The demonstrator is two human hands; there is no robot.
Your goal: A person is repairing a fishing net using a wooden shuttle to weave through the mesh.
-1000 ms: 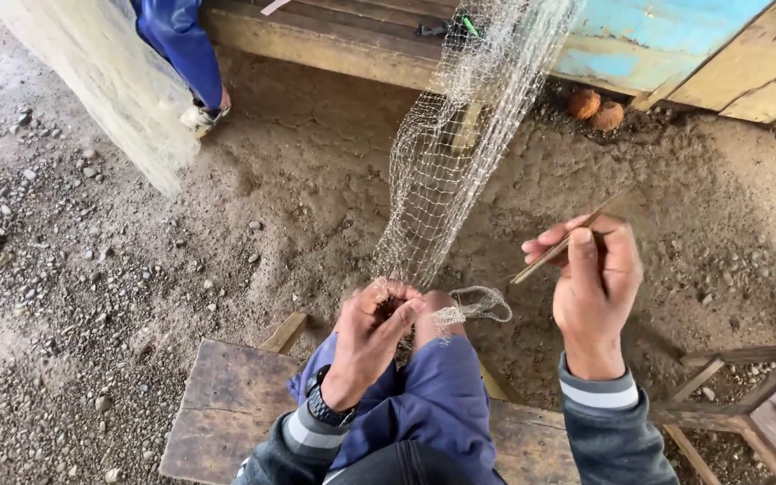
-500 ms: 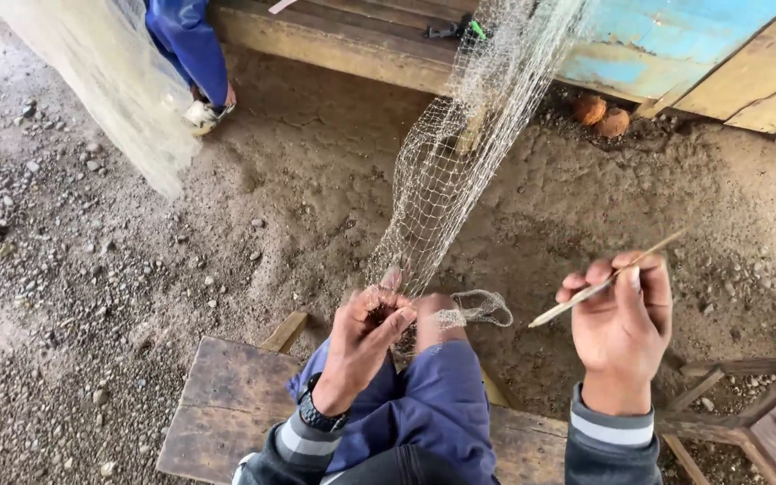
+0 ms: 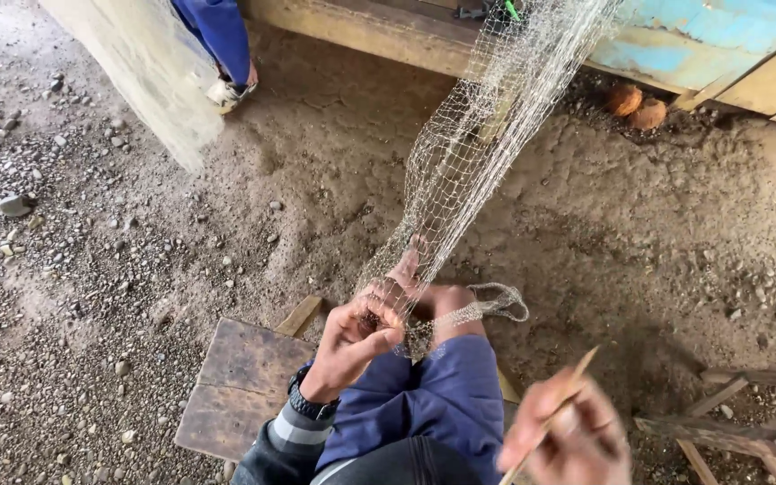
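Bare dirt floor (image 3: 666,260) here, sandy and strewn with small stones, with timber planks and a blue-painted board (image 3: 702,36) running along the top. A pale fishing net (image 3: 487,153) comes down taut from up by those planks, straight to the person's raised knee (image 3: 451,310), where a loop of it is hooked around the knee and trails off to the side. The left hand (image 3: 361,337) is right in the thick of it, fingers closed on the mesh just beside the knee, pinching a bunch of strands together. The right hand (image 3: 568,440) sits low at the bottom edge, well apart from the net and blurred, clamped around a thin wooden netting needle (image 3: 554,413) that angles up past the fingertips (whether any twine runs from it, I cannot tell). Blue trousers, a striped cuff and a dark wristwatch (image 3: 310,401) on the left arm. Under the person, a worn wooden bench (image 3: 240,377). Top left, someone else's blue-clad leg (image 3: 217,36) by a pale post (image 3: 136,63). Two round brown husks (image 3: 637,106) lie against the far boards, and a wooden frame (image 3: 747,422) stands at lower right.
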